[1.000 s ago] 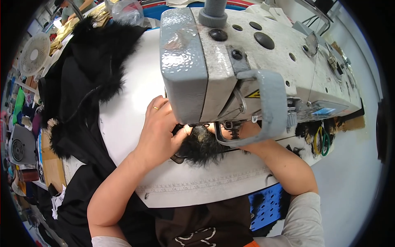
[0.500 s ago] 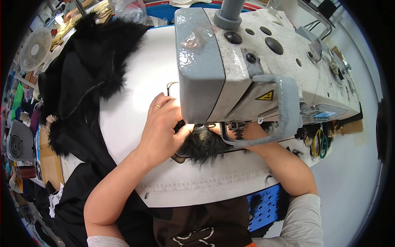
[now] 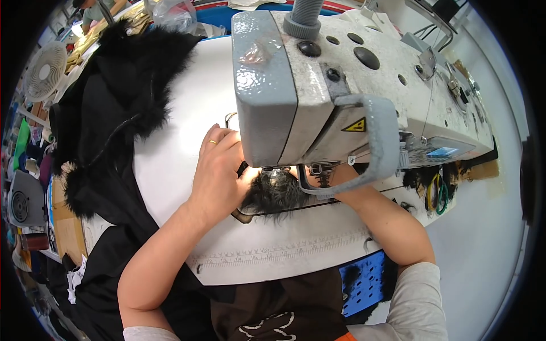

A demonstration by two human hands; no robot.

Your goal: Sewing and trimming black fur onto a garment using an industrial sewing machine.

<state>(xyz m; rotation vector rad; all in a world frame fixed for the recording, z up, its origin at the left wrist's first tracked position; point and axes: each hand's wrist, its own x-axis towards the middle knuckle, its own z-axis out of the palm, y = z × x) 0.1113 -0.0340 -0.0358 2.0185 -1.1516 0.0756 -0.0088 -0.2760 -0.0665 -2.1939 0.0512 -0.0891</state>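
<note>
Black fur [image 3: 276, 192] lay under a sewing machine [image 3: 265, 108] on a white desk [image 3: 182, 131], directly right of the left hand [image 3: 218, 169], whose thumb met its edge; opposite, a guard [image 3: 385, 136] half hid the right hand [image 3: 342, 174]. Whether either clamped the fur could not be told.

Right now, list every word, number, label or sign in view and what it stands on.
Yellow triangular warning sign with a black symbol: on the sewing machine, beside its grey guard.
Ruler scale with small numerals, not copied here, many too faint to read: along the near edge of the white tabletop.
Blue-lit screen on the machine: too small to read.
Any background lettering: too small or blurred.
</note>
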